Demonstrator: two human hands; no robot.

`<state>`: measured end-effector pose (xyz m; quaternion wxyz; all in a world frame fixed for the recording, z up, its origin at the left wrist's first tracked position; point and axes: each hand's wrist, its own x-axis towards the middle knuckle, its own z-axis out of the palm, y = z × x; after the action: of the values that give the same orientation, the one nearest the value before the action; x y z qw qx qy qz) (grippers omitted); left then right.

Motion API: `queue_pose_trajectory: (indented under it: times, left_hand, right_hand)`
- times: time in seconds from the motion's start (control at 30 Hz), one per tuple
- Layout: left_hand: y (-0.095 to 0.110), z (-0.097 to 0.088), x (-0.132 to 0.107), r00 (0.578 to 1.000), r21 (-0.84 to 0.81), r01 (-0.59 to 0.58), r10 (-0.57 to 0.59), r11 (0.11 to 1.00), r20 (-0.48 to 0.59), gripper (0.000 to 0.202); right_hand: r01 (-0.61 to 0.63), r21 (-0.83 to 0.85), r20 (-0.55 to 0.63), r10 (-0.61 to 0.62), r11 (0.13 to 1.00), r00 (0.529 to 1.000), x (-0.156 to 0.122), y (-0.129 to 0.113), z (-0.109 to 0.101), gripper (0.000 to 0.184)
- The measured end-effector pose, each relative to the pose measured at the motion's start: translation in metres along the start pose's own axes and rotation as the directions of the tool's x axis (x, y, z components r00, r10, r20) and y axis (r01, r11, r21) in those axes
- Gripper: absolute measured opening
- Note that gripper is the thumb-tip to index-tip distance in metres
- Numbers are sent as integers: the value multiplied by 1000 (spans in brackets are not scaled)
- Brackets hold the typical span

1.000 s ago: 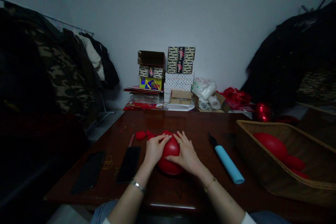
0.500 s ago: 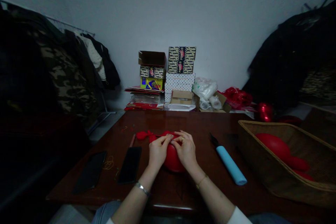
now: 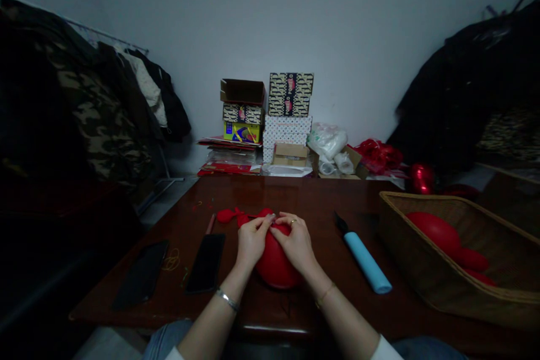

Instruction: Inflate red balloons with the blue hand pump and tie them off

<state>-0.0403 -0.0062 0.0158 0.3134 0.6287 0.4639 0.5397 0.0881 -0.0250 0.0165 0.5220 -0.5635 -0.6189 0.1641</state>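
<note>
Pinched the neck of an inflated red balloon (image 3: 275,267) between the fingertips of the left hand (image 3: 252,242) and the right hand (image 3: 295,243). Both were closed tight on it at its far end, seemingly to hold the air in. Pressed its body down on the near middle of the dark wooden table (image 3: 295,197), cradled under both palms, probably against rolling.

Had a small heap of limp red balloons (image 3: 230,215) just beyond the fingers, within easy reach. Flanked on the right by a blue hand pump (image 3: 365,261), apart from the hands, black nozzle pointing away. Further right, bordered by a wicker basket (image 3: 400,236) holding more inflated balloons (image 3: 434,230). Flanked on the left by two dark phones (image 3: 206,263) (image 3: 142,273) lying flat, with rubber bands (image 3: 172,261) between. Found nothing in the way between hands and heap. Backed by stacked boxes (image 3: 289,95) against the wall, well behind.
</note>
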Motion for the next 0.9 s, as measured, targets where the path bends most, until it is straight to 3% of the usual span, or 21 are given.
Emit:
queue_pose_trajectory:
  times: [0.17,0.37,0.7,0.9]
  left_hand:
    - [0,2,-2,1000,-4,-23,23,1000,4,32]
    - [-9,4,0,1000,-39,15,-15,999,5,36]
    - [-4,9,-2,1000,-25,-10,10,1000,6,36]
    - [-8,0,3,999,-16,14,-15,1000,-46,34]
  right_hand:
    - [-8,-67,-32,6,998,999,-3,-6,7,11]
    - [41,1,-23,-41,999,999,-1,-3,-1,12]
    - [-21,254,-28,29,967,999,3,16,1,30]
    - [-35,168,48,28,985,998,4,24,-13,43]
